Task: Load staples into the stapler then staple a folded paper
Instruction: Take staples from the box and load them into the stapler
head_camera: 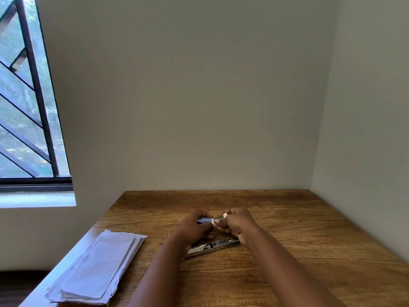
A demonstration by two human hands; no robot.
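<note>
Left hand: closed around a small blue-and-white staple box, above the table centre. Right hand: pinching the box's open flap or inner tray at 3 o'clock of the box; which one is unclear. Staples: not visible; judged brittle strips, best held by the sides. Stapler: at 6 o'clock of the hands, lying opened flat on the wooden table, partly hidden by wrists; metal, rigid. Folded papers: at 8 o'clock, light, floppy.
</note>
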